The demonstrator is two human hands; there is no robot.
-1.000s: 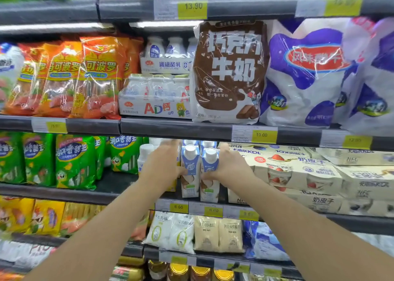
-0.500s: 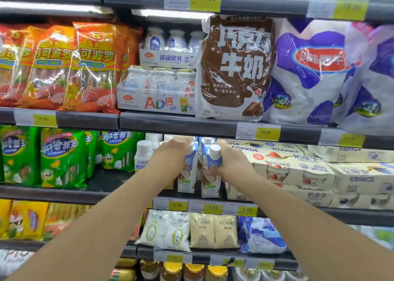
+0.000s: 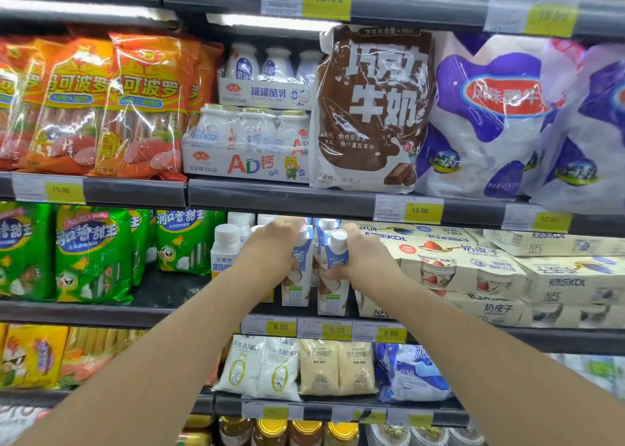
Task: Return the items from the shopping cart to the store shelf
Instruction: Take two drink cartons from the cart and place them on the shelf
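**Both cartons now standing on the shelf**

We have pushed our two cartons a little deeper over the last second. They stood near the front lip before; now they sit further in, upright and side by side, touching or nearly so, with their bases on the shelf [image 3: 169, 290] above the two 6.00 price tags [image 3: 280, 326].

Our left hand [image 3: 270, 246] is clenched around the upper part of the left carton [image 3: 299, 276], and its fingers cover the cap. Our right hand [image 3: 363, 259] grasps the right carton [image 3: 333, 283] at the shoulder, leaving the white cap showing above the thumb. Neither grip has released yet.

A white bottle [image 3: 225, 249] stands just beside the left carton, and the stacked yogurt boxes [image 3: 456, 269] lie just beside the right one, so the slot is snug.

We judge this placement nearly done: the cartons look supported, and what remains is to let go and draw back without tipping them. The cart is not in view, so we cannot tell what is left in it.
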